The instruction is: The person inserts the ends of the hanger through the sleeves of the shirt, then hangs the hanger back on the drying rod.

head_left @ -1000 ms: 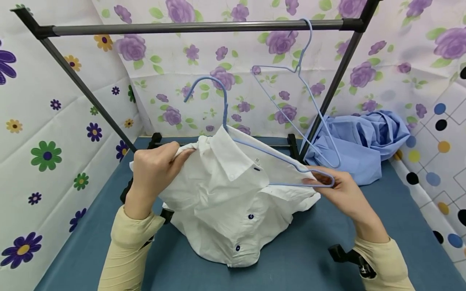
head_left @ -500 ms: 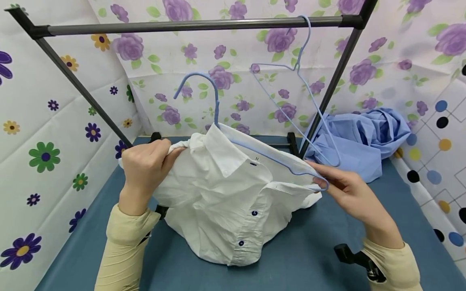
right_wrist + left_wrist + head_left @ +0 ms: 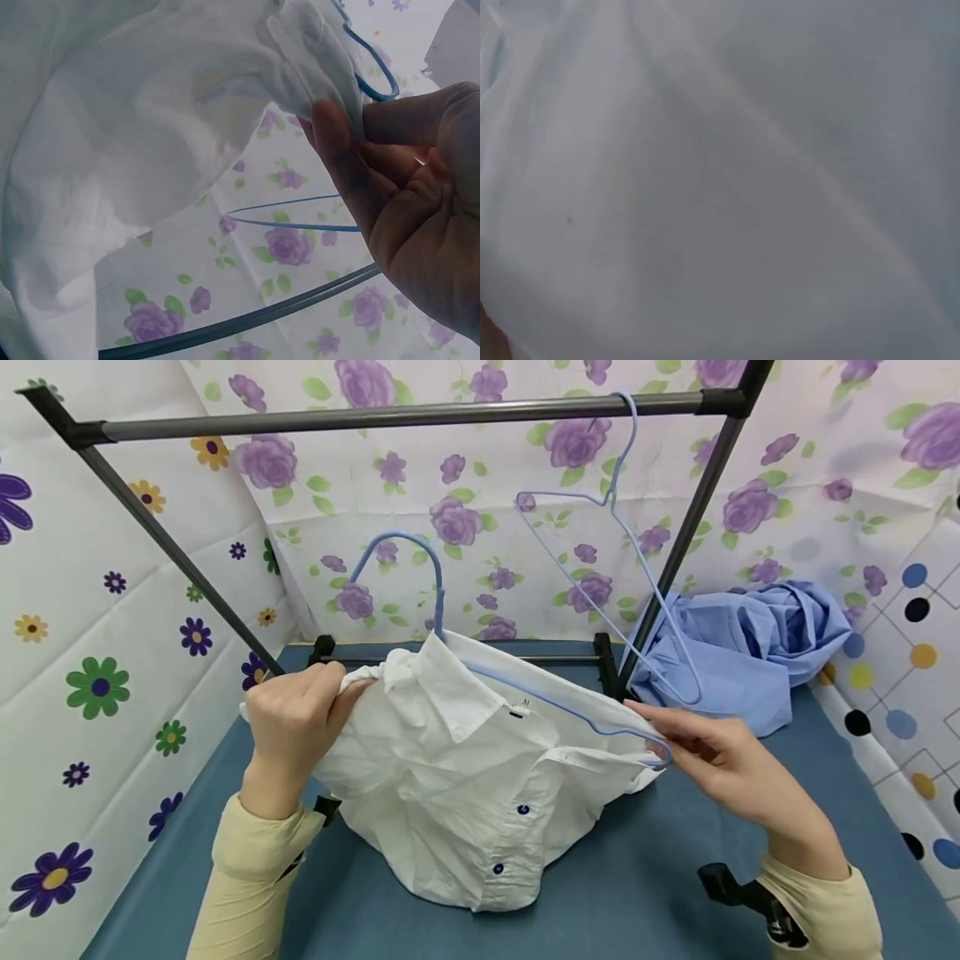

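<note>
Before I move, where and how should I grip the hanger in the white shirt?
Probably by the hook, on its straight neck just above the collar, pinched from the right: it stands bare and upright there, curling left higher up, while the shirt hides part of the hanger below.

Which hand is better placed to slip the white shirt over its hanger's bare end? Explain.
Probably the right hand: its grip pinches the white collared shirt beside the bare end of the blue wire hanger inside. The left hand holds the opposite side, away from that end.
</note>
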Demonstrator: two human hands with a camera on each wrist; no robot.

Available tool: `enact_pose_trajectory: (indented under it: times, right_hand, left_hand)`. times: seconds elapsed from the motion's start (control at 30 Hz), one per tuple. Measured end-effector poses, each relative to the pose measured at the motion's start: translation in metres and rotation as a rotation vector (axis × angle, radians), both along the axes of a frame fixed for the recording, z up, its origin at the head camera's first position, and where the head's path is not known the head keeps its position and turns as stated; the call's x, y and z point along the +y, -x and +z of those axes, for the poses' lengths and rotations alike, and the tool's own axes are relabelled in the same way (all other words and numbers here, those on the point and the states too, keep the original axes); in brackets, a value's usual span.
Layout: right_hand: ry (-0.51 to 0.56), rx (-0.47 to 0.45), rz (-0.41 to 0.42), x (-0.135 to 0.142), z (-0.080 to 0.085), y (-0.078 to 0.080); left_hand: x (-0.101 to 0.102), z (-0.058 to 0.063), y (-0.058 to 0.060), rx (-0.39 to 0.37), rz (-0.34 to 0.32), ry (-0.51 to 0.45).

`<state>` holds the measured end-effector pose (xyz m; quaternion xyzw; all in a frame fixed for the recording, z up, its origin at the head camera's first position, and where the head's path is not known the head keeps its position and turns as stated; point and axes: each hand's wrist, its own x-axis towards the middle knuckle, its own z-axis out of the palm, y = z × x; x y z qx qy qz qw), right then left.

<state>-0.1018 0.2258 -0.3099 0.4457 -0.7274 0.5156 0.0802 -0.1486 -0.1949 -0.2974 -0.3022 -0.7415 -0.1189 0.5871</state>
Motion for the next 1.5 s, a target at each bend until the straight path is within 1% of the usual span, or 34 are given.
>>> enact_pose_trajectory:
  times: [0.1, 0.17, 0.27, 0.33, 0.5, 0.63, 0.77, 0.87, 0.97, 1.07, 1.3, 1.4, 1.5]
  right_hand:
    - [-0.004, -0.070, 0.056, 0.004, -0.005, 0.003]
    - [-0.016, -0.095, 0.056, 0.007, -0.009, 0.006]
    - [-0.023, -0.092, 0.064, 0.012, -0.014, 0.011]
    - [-0.037, -0.076, 0.068, 0.014, -0.015, 0.011]
    - [-0.057, -0.019, 0.081, 0.011, -0.008, 0.002]
    - [-0.088, 0.014, 0.038, 0.010, -0.005, -0.006]
    - [-0.131, 0.076, -0.054, 0.007, 0.004, -0.016]
    - [-0.146, 0.113, -0.100, 0.004, 0.010, -0.022]
    - [-0.172, 0.141, -0.143, 0.002, 0.013, -0.024]
    - [-0.193, 0.164, -0.175, 0.003, 0.011, -0.024]
    - [-0.230, 0.165, -0.229, 0.011, 0.005, -0.021]
    - [-0.265, 0.144, -0.244, 0.014, 0.005, -0.022]
    - [-0.291, 0.142, -0.269, 0.015, 0.007, -0.023]
  left_hand:
    - [0.001, -0.001, -0.001, 0.031, 0.005, -0.003]
    - [0.001, 0.000, -0.002, 0.066, 0.018, -0.007]
    - [0.001, 0.003, -0.003, 0.108, 0.047, -0.010]
    - [0.002, 0.006, -0.005, 0.123, 0.054, -0.019]
    - [0.001, 0.005, -0.009, 0.135, 0.058, -0.031]
    - [0.001, 0.004, -0.011, 0.130, 0.067, -0.037]
    - [0.002, 0.004, -0.011, 0.133, 0.060, -0.030]
    - [0.002, 0.003, -0.010, 0.143, 0.049, -0.024]
    - [0.000, 0.001, -0.009, 0.141, 0.041, -0.020]
    - [-0.001, -0.001, -0.009, 0.134, 0.037, -0.014]
    - [0.000, 0.001, -0.009, 0.117, 0.015, 0.005]
    - [0.002, 0.002, -0.009, 0.106, 0.004, 0.011]
    - [0.004, 0.002, -0.009, 0.105, 0.002, 0.017]
